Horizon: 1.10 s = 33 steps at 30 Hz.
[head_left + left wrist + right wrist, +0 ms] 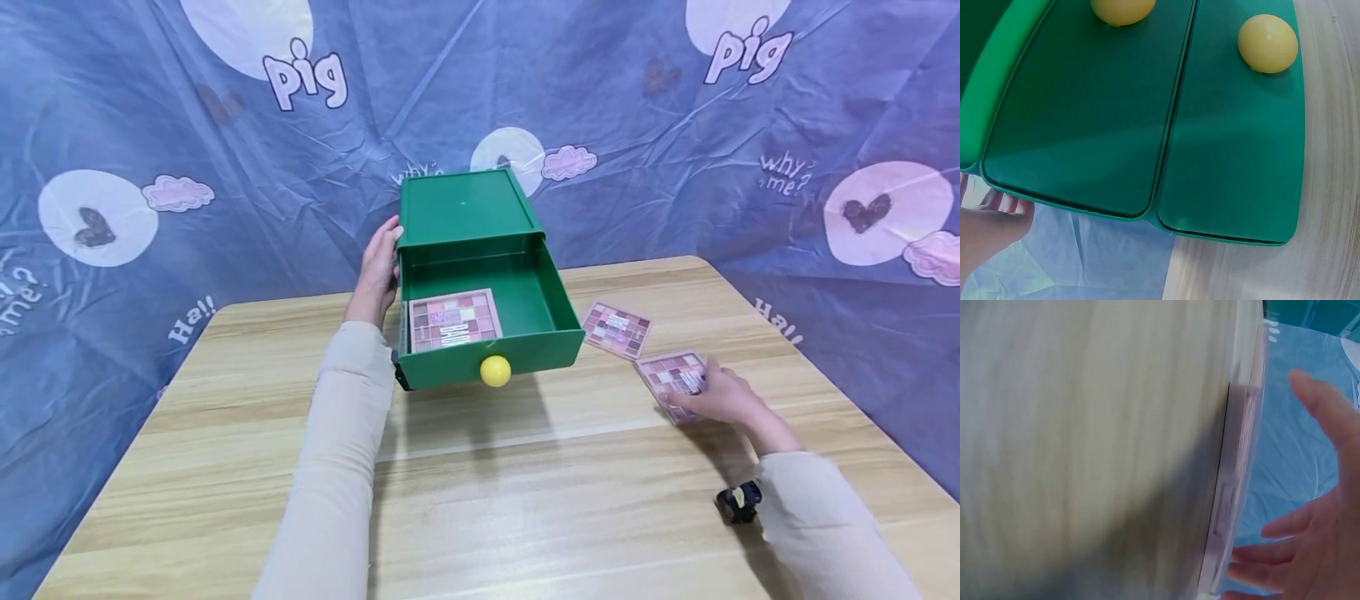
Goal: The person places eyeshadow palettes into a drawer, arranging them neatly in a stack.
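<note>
A green drawer cabinet (465,204) stands toward the back of the table. Its top drawer (528,292) is pulled out, with a yellow round knob (495,371) on the front. Inside, at the left, lies an eyeshadow palette (453,321). My left hand (378,271) rests against the cabinet's left side; its fingertips (1010,203) show past the edge in the left wrist view. Over a second eyeshadow palette (667,367) on the table, my right hand (723,398) spreads thumb and fingers apart. That palette's pink side edge (1229,481) shows near my fingers in the right wrist view.
Another eyeshadow palette (617,331) lies flat between the drawer and my right hand. Two lower drawer fronts (1229,156) with yellow knobs are closed. A blue printed cloth (637,167) hangs behind the wooden table (540,508).
</note>
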Motion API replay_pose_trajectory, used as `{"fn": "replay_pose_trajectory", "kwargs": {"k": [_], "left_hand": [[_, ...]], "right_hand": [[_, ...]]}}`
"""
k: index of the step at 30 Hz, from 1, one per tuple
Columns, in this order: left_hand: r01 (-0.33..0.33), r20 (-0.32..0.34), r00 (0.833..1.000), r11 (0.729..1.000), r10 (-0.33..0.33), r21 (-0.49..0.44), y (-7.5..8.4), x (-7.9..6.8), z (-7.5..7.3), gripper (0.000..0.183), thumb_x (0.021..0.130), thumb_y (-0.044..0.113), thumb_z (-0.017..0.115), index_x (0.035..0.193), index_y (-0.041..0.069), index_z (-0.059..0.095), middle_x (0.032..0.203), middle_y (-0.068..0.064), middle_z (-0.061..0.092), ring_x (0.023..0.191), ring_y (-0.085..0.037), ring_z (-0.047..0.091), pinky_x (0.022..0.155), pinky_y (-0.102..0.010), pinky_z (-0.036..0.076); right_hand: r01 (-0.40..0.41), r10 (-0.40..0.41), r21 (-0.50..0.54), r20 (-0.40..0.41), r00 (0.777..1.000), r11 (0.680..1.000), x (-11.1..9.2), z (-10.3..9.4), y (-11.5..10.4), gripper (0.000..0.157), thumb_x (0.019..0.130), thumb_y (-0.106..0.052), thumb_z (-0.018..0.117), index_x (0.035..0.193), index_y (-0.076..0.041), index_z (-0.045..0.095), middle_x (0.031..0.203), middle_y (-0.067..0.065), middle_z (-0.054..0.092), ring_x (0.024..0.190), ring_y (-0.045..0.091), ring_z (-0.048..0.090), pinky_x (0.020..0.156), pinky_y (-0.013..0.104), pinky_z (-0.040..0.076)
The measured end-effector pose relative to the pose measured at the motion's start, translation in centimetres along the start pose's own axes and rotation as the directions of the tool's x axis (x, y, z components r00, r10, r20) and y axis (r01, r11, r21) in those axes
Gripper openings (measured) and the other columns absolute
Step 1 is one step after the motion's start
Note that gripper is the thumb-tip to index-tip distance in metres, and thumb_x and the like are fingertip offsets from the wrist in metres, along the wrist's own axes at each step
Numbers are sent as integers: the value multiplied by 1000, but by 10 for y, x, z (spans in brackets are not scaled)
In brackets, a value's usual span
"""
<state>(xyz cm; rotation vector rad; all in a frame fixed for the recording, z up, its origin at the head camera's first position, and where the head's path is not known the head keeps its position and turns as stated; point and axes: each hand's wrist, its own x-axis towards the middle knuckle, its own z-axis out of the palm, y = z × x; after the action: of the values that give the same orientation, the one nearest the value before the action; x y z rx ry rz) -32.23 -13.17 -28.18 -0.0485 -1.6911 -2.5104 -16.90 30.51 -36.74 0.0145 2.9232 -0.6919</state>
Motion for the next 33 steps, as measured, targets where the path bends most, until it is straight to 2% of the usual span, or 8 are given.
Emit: {"fn": "replay_pose_trajectory", "kwargs": {"k": [4, 10, 14, 20, 24, 33], "left_hand": [[0, 3, 1000, 1000, 0, -1, 0, 1, 0, 46, 84, 19, 48, 129, 15, 41, 118, -7, 47, 89, -11, 45, 68, -21, 37], [-8, 13, 1000, 1000, 8, 9, 0, 1, -1, 47, 84, 20, 48, 130, 15, 40, 112, -5, 49, 76, -9, 44, 57, -18, 33], [-12, 22, 1000, 1000, 11, 8, 1, 0, -1, 47, 84, 20, 48, 130, 14, 40, 112, -5, 48, 74, -9, 43, 55, -18, 32], [-5, 13, 1000, 1000, 5, 15, 0, 0, -1, 47, 84, 20, 47, 130, 15, 40, 119, -6, 47, 90, -11, 45, 69, -21, 37], [-4, 14, 1000, 1000, 3, 14, -1, 1, -2, 47, 84, 20, 47, 130, 15, 39, 121, -6, 45, 98, -13, 44, 79, -25, 36], [-4, 18, 1000, 1000, 4, 18, 0, 2, -2, 48, 84, 20, 47, 130, 15, 39, 123, -5, 44, 102, -14, 42, 84, -28, 34]], "right_hand": [[-11, 12, -42, 21, 1000, 999, -1, 3, -1, 101, 66, -51, 65, 108, 30, 23, 87, 37, 43, 73, 40, 47, 63, 48, 41], [-34, 34, -98, 3, 999, 995, -3, 6, -6, 107, 62, -58, 64, 106, 31, 24, 85, 36, 40, 70, 39, 46, 59, 48, 41], [-54, 54, -127, 1, 999, 990, -4, 7, -7, 110, 60, -61, 63, 107, 31, 24, 87, 36, 38, 71, 41, 44, 58, 49, 40], [-60, 62, -130, 10, 998, 990, -7, 6, -7, 107, 59, -60, 64, 105, 30, 28, 85, 33, 40, 70, 39, 45, 57, 48, 41], [-49, 52, -114, 21, 998, 992, -7, 4, -4, 103, 57, -58, 67, 102, 28, 31, 83, 30, 42, 69, 37, 46, 58, 46, 41], [2, 1, -79, 40, 999, 997, -6, -1, 0, 87, 56, -50, 71, 97, 20, 42, 79, 22, 50, 66, 29, 49, 60, 44, 42]]}}
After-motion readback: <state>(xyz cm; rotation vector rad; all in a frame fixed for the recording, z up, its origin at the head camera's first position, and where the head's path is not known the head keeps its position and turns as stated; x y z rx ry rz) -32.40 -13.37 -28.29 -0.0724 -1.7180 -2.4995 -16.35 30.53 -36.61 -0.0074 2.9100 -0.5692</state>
